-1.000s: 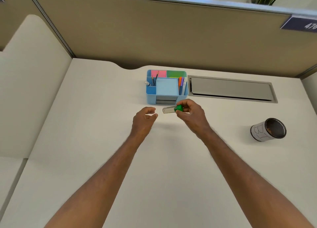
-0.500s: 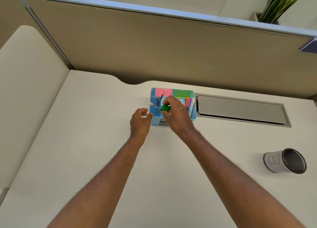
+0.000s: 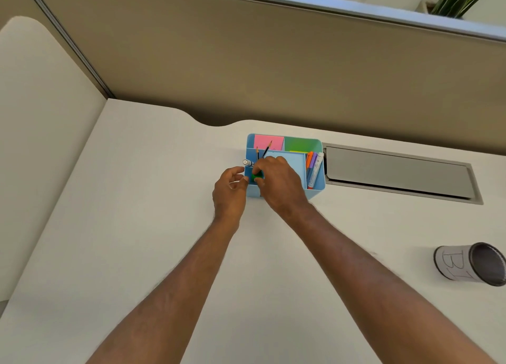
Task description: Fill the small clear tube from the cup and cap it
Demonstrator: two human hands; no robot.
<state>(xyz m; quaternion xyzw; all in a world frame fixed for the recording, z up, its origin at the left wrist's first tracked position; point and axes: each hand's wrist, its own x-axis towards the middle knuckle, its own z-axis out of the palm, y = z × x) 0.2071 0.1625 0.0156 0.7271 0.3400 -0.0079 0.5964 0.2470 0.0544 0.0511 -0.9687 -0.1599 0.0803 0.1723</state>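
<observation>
My right hand pinches the green cap of the small clear tube over the front left compartment of the blue desk organizer. The tube's clear body is hidden below the cap and my fingers. Beside the organizer's left wall, my left hand hovers with curled, spread fingers and holds nothing. The cup, white with dark writing and a dark inside, lies on its side at the right of the desk, far from both hands.
The organizer holds pencils, pink notes, green notes and markers. A white marker cap pokes out at its left. A grey cable hatch lies to its right. A partition wall backs the desk.
My right hand carried the capped tube from in front of the organizer up over it and down into the front left compartment. My left hand followed to the organizer's left side.
</observation>
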